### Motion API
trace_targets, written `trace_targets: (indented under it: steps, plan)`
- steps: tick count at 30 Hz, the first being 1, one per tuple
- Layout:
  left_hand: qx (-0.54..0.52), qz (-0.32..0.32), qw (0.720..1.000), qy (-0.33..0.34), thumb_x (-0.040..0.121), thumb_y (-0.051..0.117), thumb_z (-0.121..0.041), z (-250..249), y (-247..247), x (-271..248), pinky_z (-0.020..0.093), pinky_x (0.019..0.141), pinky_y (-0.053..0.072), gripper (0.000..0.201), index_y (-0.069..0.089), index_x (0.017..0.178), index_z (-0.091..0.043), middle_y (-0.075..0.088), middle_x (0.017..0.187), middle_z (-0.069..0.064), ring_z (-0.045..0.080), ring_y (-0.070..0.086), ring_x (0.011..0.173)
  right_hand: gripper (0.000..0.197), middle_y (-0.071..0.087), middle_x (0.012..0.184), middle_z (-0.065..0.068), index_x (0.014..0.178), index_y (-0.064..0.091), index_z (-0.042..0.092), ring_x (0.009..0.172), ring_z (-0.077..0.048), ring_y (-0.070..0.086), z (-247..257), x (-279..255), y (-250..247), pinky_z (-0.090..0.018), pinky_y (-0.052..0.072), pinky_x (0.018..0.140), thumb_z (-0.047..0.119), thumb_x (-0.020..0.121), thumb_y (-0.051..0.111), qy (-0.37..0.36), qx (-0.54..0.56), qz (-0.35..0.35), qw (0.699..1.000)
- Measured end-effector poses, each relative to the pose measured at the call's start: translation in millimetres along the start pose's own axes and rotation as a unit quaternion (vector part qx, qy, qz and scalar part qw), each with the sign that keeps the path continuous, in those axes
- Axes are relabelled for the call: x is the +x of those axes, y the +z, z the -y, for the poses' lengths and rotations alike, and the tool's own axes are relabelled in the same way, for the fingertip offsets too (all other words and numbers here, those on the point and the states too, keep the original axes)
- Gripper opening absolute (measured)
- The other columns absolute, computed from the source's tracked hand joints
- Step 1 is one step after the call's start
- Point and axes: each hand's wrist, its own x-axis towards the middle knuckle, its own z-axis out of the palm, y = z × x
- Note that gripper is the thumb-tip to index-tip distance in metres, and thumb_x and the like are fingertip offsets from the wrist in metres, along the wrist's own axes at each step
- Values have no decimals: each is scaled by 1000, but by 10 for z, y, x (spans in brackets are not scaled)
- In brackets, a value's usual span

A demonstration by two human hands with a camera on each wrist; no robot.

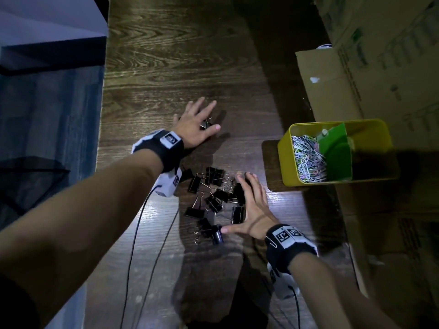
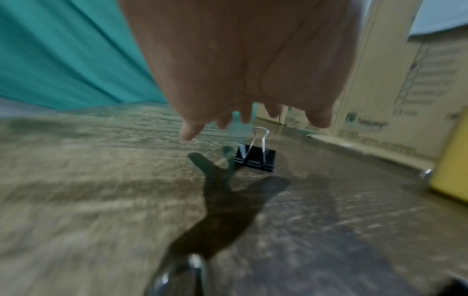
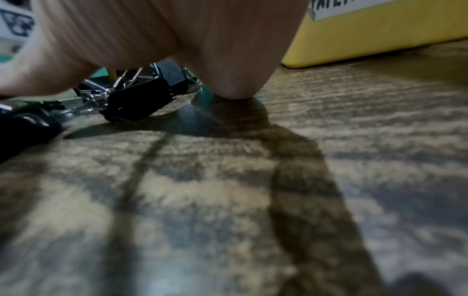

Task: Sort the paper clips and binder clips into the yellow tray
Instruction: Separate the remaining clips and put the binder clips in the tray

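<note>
A pile of black binder clips (image 1: 213, 198) lies on the dark wooden table (image 1: 166, 67). My right hand (image 1: 247, 205) rests flat beside the pile's right side, fingers straight, thumb stretched toward a clip at the front; the pile (image 3: 136, 94) shows under the palm. My left hand (image 1: 197, 122) hovers spread over a lone black binder clip (image 1: 205, 124) farther back; the lone clip (image 2: 255, 158) stands free on the table below the fingertips (image 2: 188, 136). The yellow tray (image 1: 287, 162) at right holds coloured paper clips (image 1: 307, 160) left of a green divider (image 1: 337, 155).
Cardboard boxes (image 1: 380, 67) line the right side behind and beside the tray. The table's left edge drops to a blue floor (image 1: 47, 115). Two black cables (image 1: 142, 233) trail from the wrist cameras across the near table. The tray wall (image 3: 380, 36) is close to my right hand.
</note>
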Motion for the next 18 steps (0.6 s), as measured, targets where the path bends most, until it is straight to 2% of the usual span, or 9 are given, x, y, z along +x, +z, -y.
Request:
trace_targets:
  steps: [2, 5, 9, 11, 13, 15, 18]
  plan:
    - [38, 53, 998, 12, 89, 40, -60, -28, -6, 77, 62, 111, 4, 65, 14, 146, -40, 0, 158, -6, 23, -4, 145, 135, -25, 154, 5, 147, -11, 33, 140, -12, -29, -1, 2, -5, -39, -13, 116, 63, 52, 80, 1, 2, -1, 1000]
    - [68, 108, 988, 85, 90, 38, -58, -136, 154, -11, 61, 112, 2, 61, 23, 145, -34, 5, 157, -5, 20, -2, 145, 134, -24, 154, 2, 147, -12, 32, 140, -13, -29, -23, 6, 10, -37, -17, 114, 65, 53, 78, -6, -8, -6, 1000]
    - [61, 149, 974, 161, 91, 26, -61, -146, 412, -327, 58, 112, -8, 54, 33, 140, -39, 13, 156, -8, 15, -3, 144, 134, -24, 155, -2, 147, -12, 29, 140, -16, -28, -36, 13, 25, -38, -17, 113, 68, 54, 75, -11, -22, -6, 1000]
    - [70, 150, 971, 173, 85, 11, -70, -20, 444, -491, 58, 111, -11, 65, 34, 139, -42, 15, 155, -9, 13, -5, 144, 134, -22, 155, -2, 148, -10, 29, 141, -17, -27, -40, 17, 31, -37, -18, 113, 68, 53, 76, -13, -22, -12, 1000]
    - [80, 131, 976, 156, 79, 1, -76, 158, 442, -666, 62, 109, -13, 73, 31, 138, -45, 13, 156, -12, 9, -8, 143, 134, -21, 155, -1, 148, -8, 30, 141, -16, -26, -41, 17, 44, -39, -17, 114, 70, 51, 75, -14, -18, -17, 1000]
    - [76, 107, 983, 128, 80, 1, -76, 293, 477, -861, 61, 107, -18, 71, 27, 140, -46, 9, 156, -13, 7, -12, 142, 134, -20, 156, -2, 148, -5, 31, 142, -16, -25, -46, 15, 59, -42, -15, 116, 74, 48, 72, -16, -13, -24, 999]
    - [53, 74, 991, 98, 82, 2, -73, 285, 637, -1171, 54, 107, -22, 68, 21, 141, -46, 7, 157, -10, 9, -15, 141, 130, -21, 156, -3, 148, -3, 31, 141, -17, -28, -56, 19, 62, -38, -18, 113, 70, 52, 75, -24, -17, -23, 999]
